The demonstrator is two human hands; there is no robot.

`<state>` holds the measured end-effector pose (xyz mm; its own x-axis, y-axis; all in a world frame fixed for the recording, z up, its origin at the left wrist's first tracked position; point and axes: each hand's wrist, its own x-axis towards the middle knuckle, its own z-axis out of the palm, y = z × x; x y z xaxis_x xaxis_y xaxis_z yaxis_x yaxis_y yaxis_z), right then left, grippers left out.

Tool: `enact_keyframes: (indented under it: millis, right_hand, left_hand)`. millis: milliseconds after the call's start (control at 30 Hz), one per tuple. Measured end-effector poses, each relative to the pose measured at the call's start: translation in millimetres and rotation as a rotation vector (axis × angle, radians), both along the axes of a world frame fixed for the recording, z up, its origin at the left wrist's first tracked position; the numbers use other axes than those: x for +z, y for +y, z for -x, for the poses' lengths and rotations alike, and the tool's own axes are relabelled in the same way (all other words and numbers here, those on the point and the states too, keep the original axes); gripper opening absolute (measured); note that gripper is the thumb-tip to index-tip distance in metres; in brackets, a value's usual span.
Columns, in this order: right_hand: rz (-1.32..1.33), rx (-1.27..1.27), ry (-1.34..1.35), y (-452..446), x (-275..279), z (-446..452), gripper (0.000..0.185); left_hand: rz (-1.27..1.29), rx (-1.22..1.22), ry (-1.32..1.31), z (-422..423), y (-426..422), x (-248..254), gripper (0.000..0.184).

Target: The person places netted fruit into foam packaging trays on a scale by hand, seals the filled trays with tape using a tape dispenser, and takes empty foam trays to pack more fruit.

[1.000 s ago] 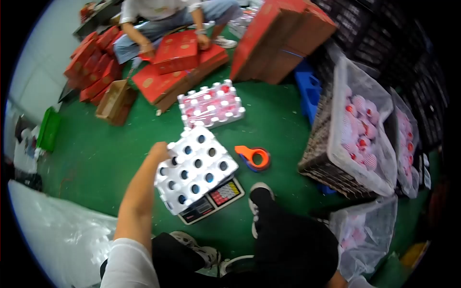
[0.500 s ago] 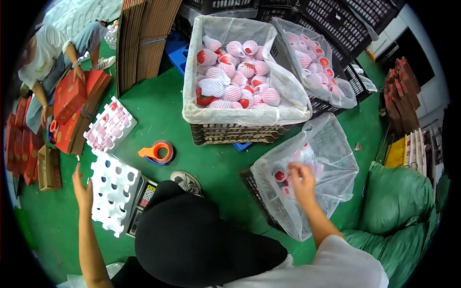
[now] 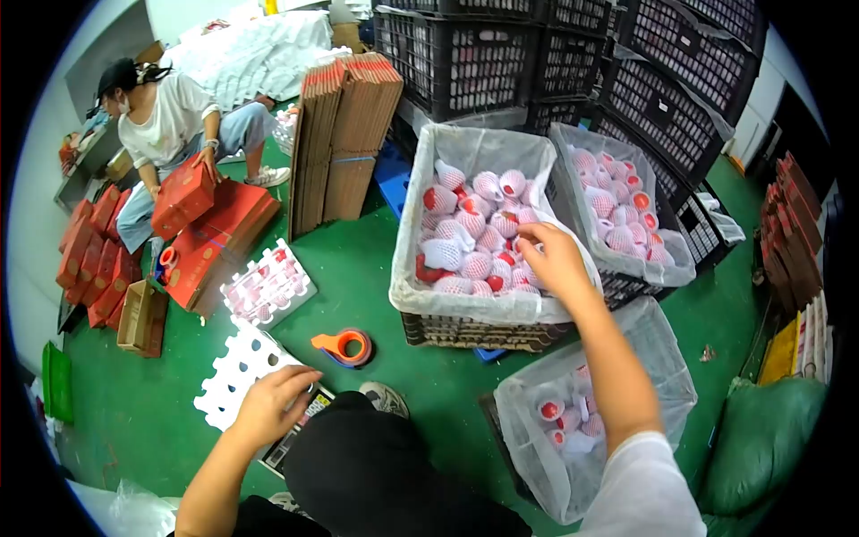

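Note:
Over the near edge of the white foam tray (image 3: 234, 369), my left hand (image 3: 273, 403) hangs with its fingers apart and nothing in it. The tray has rows of holes and sits on a scale (image 3: 279, 455), partly hidden by my hand and knee. My right hand (image 3: 550, 255) reaches over the right part of a lined crate (image 3: 492, 313), its fingers curled at the net-wrapped fruit (image 3: 476, 266); whether they grip a piece is hidden. A lower lined crate (image 3: 514, 403) with several wrapped fruits stands below my right forearm.
An orange tape dispenser (image 3: 344, 346) lies on the green floor beside a filled fruit tray (image 3: 268, 285). At the left a seated person (image 3: 170, 116) handles a red box (image 3: 183, 199). Flattened cartons (image 3: 335, 148) and stacked black crates (image 3: 483, 67) stand behind; another fruit crate (image 3: 671, 273) is at the right.
My right hand has moved from the lower crate to the fuller crate. My left hand has come from the foam tray's far side to its near edge. The view has shifted, showing more behind.

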<state>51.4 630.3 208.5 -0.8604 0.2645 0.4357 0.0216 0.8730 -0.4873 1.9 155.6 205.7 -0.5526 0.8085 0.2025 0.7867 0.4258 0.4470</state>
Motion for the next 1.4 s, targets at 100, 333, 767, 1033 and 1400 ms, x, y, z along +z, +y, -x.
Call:
enact_keyframes:
  millis: [100,333,767,1033,1400]
  right_hand:
    - [-0.477,-0.041,-1.023,54.1,-30.3,68.5,0.030]
    - [-0.708,0.142,-1.041,84.5,-91.4,70.2,0.056]
    - [-0.186,0.142,-0.888,11.1,-38.3,146.4,0.068]
    - [0.537,0.027,-0.869,30.6,-77.2,125.4,0.058]
    - [1.947,0.652,-0.284,-175.8,3.5,76.5,0.068]
  left_hand:
    - [0.026,-0.084,0.043,-3.1,5.7,4.7,0.037]
    - [-0.103,0.096,-0.204,-1.8,-6.6,7.8,0.030]
    - [-1.035,0.101,-1.909,31.3,72.2,-37.7,0.083]
    - [-1.096,-0.118,-2.210,25.8,-3.8,-91.3,0.070]
    - [-1.685,0.258,-1.931,15.4,-49.0,-97.2,0.061]
